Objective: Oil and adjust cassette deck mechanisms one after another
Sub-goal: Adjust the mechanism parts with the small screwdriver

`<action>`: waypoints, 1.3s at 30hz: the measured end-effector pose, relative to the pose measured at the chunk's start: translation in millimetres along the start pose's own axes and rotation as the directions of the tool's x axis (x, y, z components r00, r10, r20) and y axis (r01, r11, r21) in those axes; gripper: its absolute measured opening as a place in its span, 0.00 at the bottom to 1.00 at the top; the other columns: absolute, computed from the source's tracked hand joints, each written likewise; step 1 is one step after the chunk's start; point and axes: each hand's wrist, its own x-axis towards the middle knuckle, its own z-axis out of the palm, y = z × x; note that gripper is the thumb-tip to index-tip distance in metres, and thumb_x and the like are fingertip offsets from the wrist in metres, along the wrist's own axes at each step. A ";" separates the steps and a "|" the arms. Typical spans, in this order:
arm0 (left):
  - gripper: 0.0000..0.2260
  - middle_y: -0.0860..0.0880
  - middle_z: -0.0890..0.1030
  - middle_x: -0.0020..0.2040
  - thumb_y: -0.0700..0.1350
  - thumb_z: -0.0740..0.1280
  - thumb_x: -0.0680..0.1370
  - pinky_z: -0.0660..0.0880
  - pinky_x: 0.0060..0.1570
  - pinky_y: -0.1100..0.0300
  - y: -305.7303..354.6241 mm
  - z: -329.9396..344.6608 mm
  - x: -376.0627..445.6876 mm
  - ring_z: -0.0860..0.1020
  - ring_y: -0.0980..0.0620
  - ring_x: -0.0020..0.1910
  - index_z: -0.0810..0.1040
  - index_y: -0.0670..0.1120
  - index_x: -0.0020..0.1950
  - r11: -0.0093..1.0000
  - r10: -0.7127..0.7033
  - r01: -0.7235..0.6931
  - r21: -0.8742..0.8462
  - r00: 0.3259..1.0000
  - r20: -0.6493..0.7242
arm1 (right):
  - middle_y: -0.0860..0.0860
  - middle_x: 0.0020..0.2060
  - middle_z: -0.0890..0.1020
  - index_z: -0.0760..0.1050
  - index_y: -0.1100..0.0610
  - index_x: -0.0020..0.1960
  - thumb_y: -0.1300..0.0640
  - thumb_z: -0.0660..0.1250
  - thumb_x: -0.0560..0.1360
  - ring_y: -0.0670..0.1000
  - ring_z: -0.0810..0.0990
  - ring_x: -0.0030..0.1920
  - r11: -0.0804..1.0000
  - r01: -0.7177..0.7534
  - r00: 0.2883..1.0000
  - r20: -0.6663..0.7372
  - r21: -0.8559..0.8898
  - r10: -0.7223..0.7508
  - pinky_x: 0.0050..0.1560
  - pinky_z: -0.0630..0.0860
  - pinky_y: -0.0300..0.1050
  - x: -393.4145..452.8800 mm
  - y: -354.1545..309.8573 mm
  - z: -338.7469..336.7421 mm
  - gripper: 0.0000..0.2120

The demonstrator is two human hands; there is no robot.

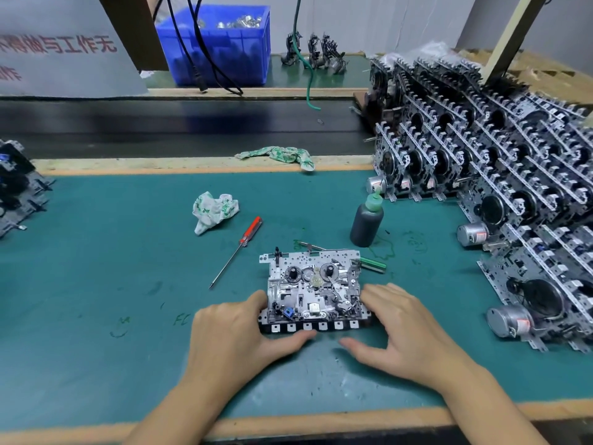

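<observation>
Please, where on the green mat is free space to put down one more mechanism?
Free: mat left of the screwdriver, up to the left stack; also near edge behind both hands. Crowded: right side, by the oil bottle and big stack.

Blue bin (221,43) behind; crumpled rag (214,211) on mat.
</observation>
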 end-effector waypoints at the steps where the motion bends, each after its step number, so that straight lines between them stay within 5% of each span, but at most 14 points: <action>1: 0.28 0.48 0.66 0.16 0.73 0.60 0.61 0.65 0.18 0.60 0.6 0.0 0.0 0.70 0.44 0.17 0.65 0.47 0.25 1.000 -0.017 0.017 -0.006 1.000 -0.005 | 0.47 0.31 0.69 0.66 0.55 0.35 0.37 0.63 0.69 0.50 0.68 0.31 1.000 0.000 1.000 -0.001 -0.002 0.000 0.37 0.63 0.41 0.0 -0.3 -0.1 0.21; 7: 0.25 0.46 0.68 0.16 0.74 0.60 0.59 0.68 0.19 0.58 2.6 -1.2 -1.6 0.71 0.43 0.19 0.66 0.51 0.25 0.996 -0.076 0.076 -0.041 0.997 -0.002 | 0.48 0.30 0.71 0.70 0.58 0.35 0.35 0.65 0.66 0.51 0.69 0.32 1.000 0.014 1.000 -0.001 -0.011 -0.014 0.36 0.67 0.43 0.3 1.9 0.5 0.25; 11: 0.26 0.47 0.65 0.17 0.74 0.60 0.58 0.69 0.23 0.57 2.1 -1.1 -0.1 0.70 0.42 0.21 0.55 0.54 0.25 0.991 -0.105 0.104 -0.082 0.994 -0.020 | 0.48 0.29 0.70 0.69 0.58 0.34 0.35 0.66 0.66 0.51 0.68 0.31 1.000 0.019 1.000 -0.013 -0.009 -0.019 0.36 0.68 0.44 -1.1 2.0 0.5 0.25; 16: 0.26 0.48 0.72 0.18 0.78 0.58 0.54 0.70 0.24 0.58 -1.4 -1.6 2.4 0.74 0.46 0.21 0.74 0.56 0.27 0.996 -0.036 0.041 -0.084 0.997 0.069 | 0.45 0.27 0.63 0.62 0.54 0.31 0.39 0.62 0.70 0.49 0.63 0.27 0.996 -0.009 0.990 -0.143 -0.086 -0.003 0.33 0.59 0.39 0.3 -4.6 4.4 0.21; 20: 0.25 0.49 0.69 0.17 0.77 0.58 0.56 0.65 0.21 0.61 -0.1 -1.2 1.9 0.72 0.47 0.18 0.54 0.59 0.28 0.998 -0.017 0.018 -0.065 1.000 0.009 | 0.44 0.27 0.62 0.60 0.52 0.33 0.38 0.61 0.71 0.48 0.62 0.28 0.995 0.006 0.989 -0.148 -0.099 -0.021 0.34 0.55 0.38 1.3 -4.2 3.9 0.20; 24: 0.25 0.48 0.67 0.16 0.74 0.61 0.59 0.63 0.19 0.64 0.9 -1.4 -0.1 0.68 0.47 0.17 0.64 0.52 0.24 0.994 0.058 -0.060 -0.089 0.998 -0.028 | 0.44 0.25 0.64 0.64 0.54 0.29 0.32 0.61 0.66 0.47 0.64 0.26 0.990 -0.063 0.982 -0.186 -0.122 0.040 0.32 0.61 0.38 1.7 -7.9 5.6 0.25; 27: 0.24 0.48 0.66 0.16 0.72 0.62 0.60 0.65 0.20 0.64 -0.9 -2.1 -0.1 0.67 0.47 0.17 0.57 0.55 0.27 0.990 0.073 -0.081 -0.114 0.994 -0.077 | 0.44 0.25 0.63 0.63 0.54 0.29 0.33 0.61 0.66 0.48 0.64 0.25 0.983 -0.118 0.971 -0.223 -0.138 0.085 0.30 0.60 0.37 2.8 -11.5 8.0 0.25; 34: 0.25 0.48 0.66 0.16 0.73 0.61 0.60 0.67 0.19 0.58 -3.3 -1.7 0.5 0.69 0.45 0.18 0.56 0.54 0.27 0.992 0.020 -0.029 -0.120 0.997 -0.073 | 0.44 0.27 0.63 0.60 0.53 0.33 0.37 0.59 0.72 0.47 0.61 0.28 0.988 0.019 0.988 -0.151 -0.151 -0.042 0.32 0.59 0.37 2.6 -6.3 -0.2 0.22; 37: 0.27 0.48 0.66 0.17 0.74 0.60 0.60 0.65 0.21 0.59 -2.6 0.5 -0.3 0.69 0.44 0.20 0.57 0.51 0.26 0.991 -0.025 0.013 -0.131 0.996 -0.085 | 0.43 0.31 0.68 0.68 0.54 0.36 0.32 0.55 0.71 0.47 0.66 0.33 0.995 -0.087 0.994 -0.076 -0.044 0.084 0.33 0.62 0.41 6.5 -3.9 -2.2 0.24; 39: 0.29 0.47 0.66 0.18 0.76 0.58 0.59 0.65 0.24 0.58 -1.8 1.8 0.1 0.71 0.43 0.22 0.60 0.50 0.25 0.988 -0.096 0.087 -0.124 0.993 -0.063 | 0.44 0.36 0.75 0.74 0.51 0.44 0.33 0.56 0.71 0.46 0.71 0.38 0.966 -0.218 0.950 -0.198 0.137 0.242 0.38 0.68 0.43 13.8 -2.4 -7.3 0.22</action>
